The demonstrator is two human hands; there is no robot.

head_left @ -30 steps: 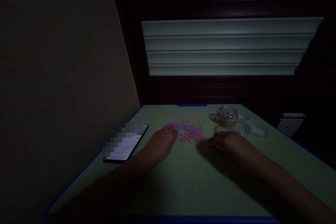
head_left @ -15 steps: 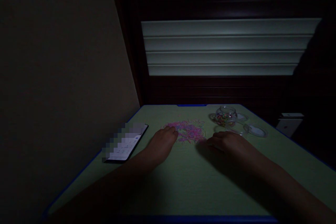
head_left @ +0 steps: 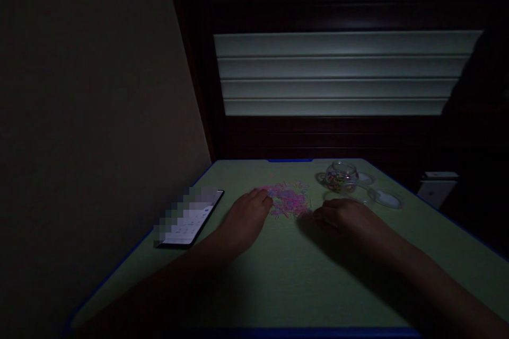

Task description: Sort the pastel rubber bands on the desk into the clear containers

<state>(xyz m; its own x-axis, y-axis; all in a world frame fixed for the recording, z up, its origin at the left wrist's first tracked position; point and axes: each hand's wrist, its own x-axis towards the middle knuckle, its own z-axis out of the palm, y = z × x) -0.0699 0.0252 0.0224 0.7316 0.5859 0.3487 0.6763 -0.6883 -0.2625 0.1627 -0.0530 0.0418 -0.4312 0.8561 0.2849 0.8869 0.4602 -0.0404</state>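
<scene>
A loose pile of small pink and purple loops, which look like rubber bands [head_left: 292, 201], lies spread on the green tabletop [head_left: 278, 275]. My left hand [head_left: 248, 214] rests at the pile's left edge, its fingers curled together over the nearest loops; the fingertips are partly hidden. Just right of the pile, my right hand [head_left: 344, 214] is low over the table with fingers and thumb drawn together. Whatever it may hold is too dark and small to make out. Behind it stands a clear round jar [head_left: 342, 176] with several multicoloured loops inside.
Clear plastic lids or container parts [head_left: 387, 198] lie beside the jar on the right. A phone [head_left: 191, 222] with a lit screen, partly blurred out, lies at the left. A wall [head_left: 99, 116] rises along the left side, and white boxes [head_left: 437, 190] stand beyond the right edge.
My left hand has shifted very slightly right at the pile's edge, its fingers moving a little. The right hand stays nearly where it was.
</scene>
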